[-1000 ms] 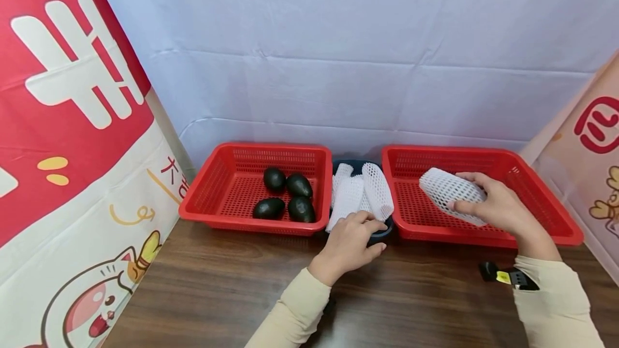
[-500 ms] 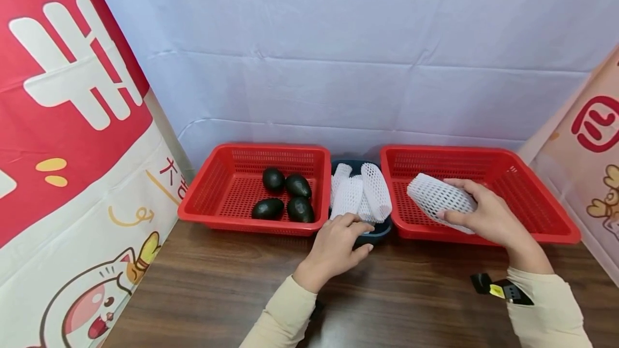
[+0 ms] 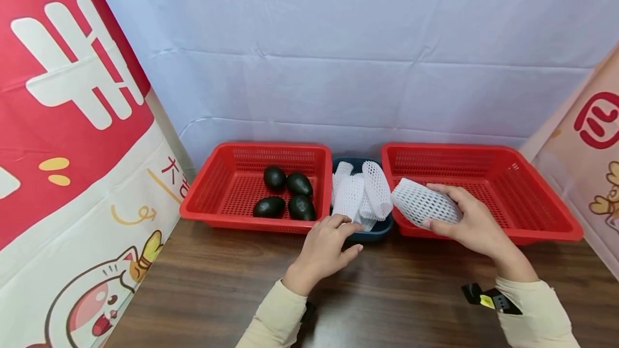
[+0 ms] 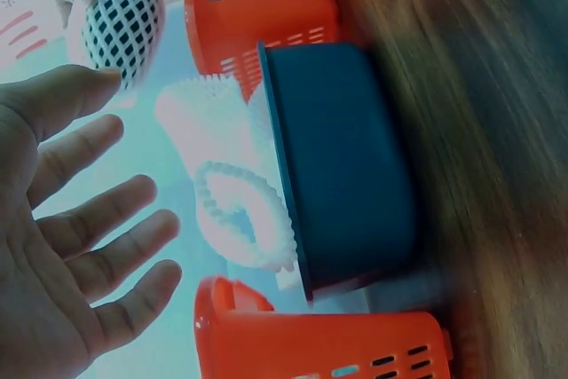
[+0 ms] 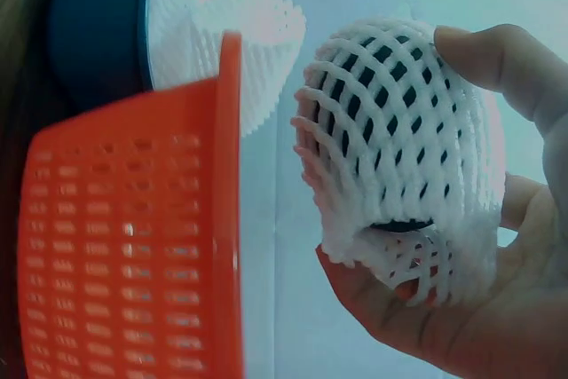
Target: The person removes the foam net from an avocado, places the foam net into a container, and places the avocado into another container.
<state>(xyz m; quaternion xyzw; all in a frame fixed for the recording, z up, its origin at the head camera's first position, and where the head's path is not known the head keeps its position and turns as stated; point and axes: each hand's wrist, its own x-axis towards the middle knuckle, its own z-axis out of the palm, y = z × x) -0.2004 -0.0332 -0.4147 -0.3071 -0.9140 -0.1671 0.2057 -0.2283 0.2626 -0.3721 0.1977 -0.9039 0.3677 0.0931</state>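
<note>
My right hand [image 3: 471, 224] grips an avocado in a white foam net sleeve [image 3: 425, 203], held over the front left part of the right red basket [image 3: 488, 234]. Dark skin shows through the mesh in the right wrist view, where thumb and fingers curl round the sleeved avocado [image 5: 390, 122]. My left hand [image 3: 321, 248] is in front of the dark blue container [image 3: 374, 235], its fingers spread and holding nothing in the left wrist view. Several white foam net sleeves [image 3: 349, 197] lie in that container, some poking above its rim.
Several bare avocados [image 3: 268, 207] lie in the left red basket [image 3: 251, 223]. Both baskets flank the blue container on a brown wooden table [image 3: 217, 283]. Behind them hangs a pale cloth [image 3: 309, 69], with a printed banner [image 3: 87, 203] at the left.
My right hand has carried the sleeved avocado leftward and a little toward me. My left hand has drawn back left and down from the blue container.
</note>
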